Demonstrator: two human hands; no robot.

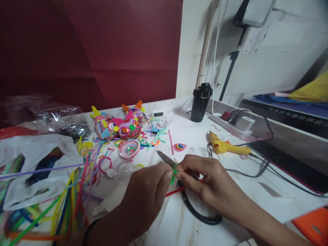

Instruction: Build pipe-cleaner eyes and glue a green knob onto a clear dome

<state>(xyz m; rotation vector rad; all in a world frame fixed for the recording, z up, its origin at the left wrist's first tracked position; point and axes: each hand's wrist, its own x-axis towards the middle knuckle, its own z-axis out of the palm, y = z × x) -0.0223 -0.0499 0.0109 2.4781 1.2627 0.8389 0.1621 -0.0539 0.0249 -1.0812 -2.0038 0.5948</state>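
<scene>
Both hands meet over the bench: the left hand (151, 188) has its thumb and curled forefinger closed on a small, bright green, fuzzy strip (175, 169), and the right hand (205, 171) pinches the same strip between thumb and fingertips from the other side. The strip sits in the narrow gap between them, just above a pair of steel-bladed scissors with black looped handles (165, 158), which lie on the pale, marble-patterned bench (176, 223) with their points away from the person. A thin, straight red strip (175, 192) runs below the fingers, partly hidden by the right hand; I cannot tell whether it is held or merely lying there

The green strip looks like pipe cleaner, so I would judge it very light and soft on the outside, with a bendable wire core that should keep whatever curve it is given. It is unlikely to slip or break — though a cut wire end could prick. The best hold is probably a fingertip pinch close to the bend, one on each side, without crushing the pile

Beyond the scissors lie a flat pink teardrop with a blue-and-yellow eye (180, 147) and a slim pink stick (171, 141); a yellow glue gun (225, 147) rests to the right
</scene>
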